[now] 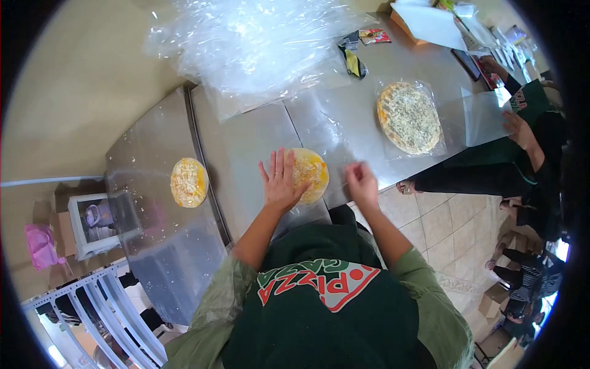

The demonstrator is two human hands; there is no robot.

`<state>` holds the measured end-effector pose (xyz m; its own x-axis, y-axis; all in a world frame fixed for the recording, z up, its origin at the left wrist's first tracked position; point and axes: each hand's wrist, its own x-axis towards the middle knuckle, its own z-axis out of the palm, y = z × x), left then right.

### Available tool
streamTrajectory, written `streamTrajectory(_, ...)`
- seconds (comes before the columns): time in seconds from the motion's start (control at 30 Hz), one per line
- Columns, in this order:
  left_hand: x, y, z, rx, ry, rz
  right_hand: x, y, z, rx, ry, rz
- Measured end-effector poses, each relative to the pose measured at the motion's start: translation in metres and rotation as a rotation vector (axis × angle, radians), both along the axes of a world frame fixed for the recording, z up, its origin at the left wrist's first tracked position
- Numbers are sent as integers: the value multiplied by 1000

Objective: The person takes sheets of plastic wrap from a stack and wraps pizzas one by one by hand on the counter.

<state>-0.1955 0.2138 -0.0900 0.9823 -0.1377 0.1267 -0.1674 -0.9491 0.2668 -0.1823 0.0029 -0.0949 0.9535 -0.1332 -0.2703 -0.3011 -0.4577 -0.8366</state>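
Pizza (pixel 316 172) on the worktop (pixel 246 138), directly in front of you, pale topping with yellow-orange patches. Your left hand (pixel 282 186) is open and laid palm down over its left part, fingers spread and pointing away from you, thumb reaching across the topping; nothing seen gripped. Your right hand (pixel 362 182) is just right of the pizza, apart from it, fingers curled in; blurred, so cannot tell whether it holds anything. Second pizza (pixel 188 182) to your left, past the dark seam (pixel 206 147), on a metal surface (pixel 153 160) dotted with crumbs. Large pizza (pixel 410 118), white-topped, to the right of your hands and farther out, on clear plastic. Heap of clear plastic (pixel 246 46) across the far side; red packet (pixel 375 36) and black-and-yellow packet (pixel 354 63) by its right edge. Far right, a co-worker's hand (pixel 521 130) is at a translucent sheet (pixel 482 117) over the edge of the worktop; dark phone-like object (pixel 466 64) lies beyond that sheet. Your apron (pixel 319 326) is dark green with pizza lettering.
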Motion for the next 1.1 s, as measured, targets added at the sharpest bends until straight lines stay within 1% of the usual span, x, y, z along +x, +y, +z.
streamTrajectory(0.03,8,-5,4,-5,-49,-1,18,-3,3,-144,-220,7)
streamTrajectory(0.07,23,-11,1,-96,17,-85,37,-6,3,-290,-443,13)
streamTrajectory(0.13,64,-28,-7,-284,143,-253,67,4,0,-397,-436,115)
streamTrajectory(0.17,79,-39,-8,-291,182,-277,76,7,-1,-452,-438,165)
streamTrajectory(0.23,102,-60,-11,-303,260,-318,86,7,-12,-479,-328,237)
streamTrajectory(0.33,119,-74,-27,-254,188,-401,84,-14,-22,-445,-228,317)
streamTrajectory(0.4,119,-85,-28,-190,211,-383,80,-36,-29,-411,-160,344)
streamTrajectory(0.43,119,-91,-26,-158,225,-375,78,-44,-28,-410,-150,304)
streamTrajectory(0.57,124,-111,-8,-16,345,-264,81,-71,-12,-387,24,372)
streamTrajectory(0.63,126,-118,1,44,392,-225,79,-79,-17,-427,-17,348)
streamTrajectory(0.67,127,-121,-2,46,374,-192,76,-83,-20,-449,-36,335)
streamTrajectory(0.73,129,-127,-9,42,335,-127,74,-93,-21,-394,-42,303)
streamTrajectory(0.77,133,-127,-12,-30,359,-118,71,-96,-20,-368,-44,290)
streamTrajectory(0.83,146,-127,-2,-174,396,-103,65,-93,-10,-252,-180,232)
streamTrajectory(0.87,148,-130,3,-158,252,-177,64,-89,-5,-192,-250,204)
streamTrajectory(0.93,145,-132,17,-117,-25,-311,65,-78,10,-220,-358,180)
streamTrajectory(0.97,144,-131,19,-58,-28,-332,64,-74,14,-229,-410,168)
streamTrajectory(1.03,148,-128,23,60,-41,-379,62,-75,18,-324,-410,162)
streamTrajectory(1.1,144,-128,29,48,41,-358,58,-82,15,-403,-389,151)
